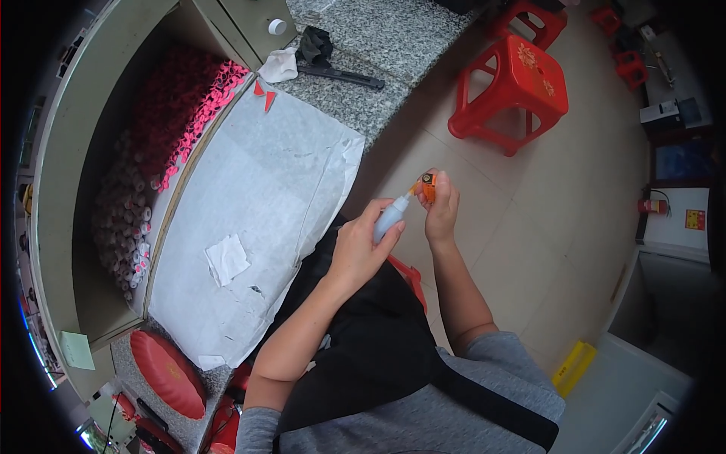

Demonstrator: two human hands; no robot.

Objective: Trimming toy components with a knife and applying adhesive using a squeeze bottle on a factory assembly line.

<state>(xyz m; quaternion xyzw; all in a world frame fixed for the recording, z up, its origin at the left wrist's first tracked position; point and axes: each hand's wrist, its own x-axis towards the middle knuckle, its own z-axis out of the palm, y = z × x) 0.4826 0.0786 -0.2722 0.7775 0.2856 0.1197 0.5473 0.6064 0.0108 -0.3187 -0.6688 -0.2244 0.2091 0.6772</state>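
Observation:
My left hand (pixel 354 253) is closed around a small pale squeeze bottle (pixel 389 219), its narrow tip pointing up and to the right. Between the fingers of my right hand (pixel 444 216) is a small orange-and-black piece (pixel 429 188); its exact kind I cannot make out. The bottle's yellowish tip reaches right up to that piece, and whether they touch is too small to tell. Both hands are in the air, to the right of a worktop covered with a white paper sheet (pixel 257 166). A folded white tissue (pixel 226 259) lies on the sheet.
An open cabinet (pixel 98 287) at the left holds heaps of pink (pixel 219 87) and white small parts (pixel 125 227). Small red pieces (pixel 269 101) lie at the sheet's far end. A black tool (pixel 340 76) rests on the granite counter (pixel 386 38). Red stools (pixel 522 83) stand on the floor.

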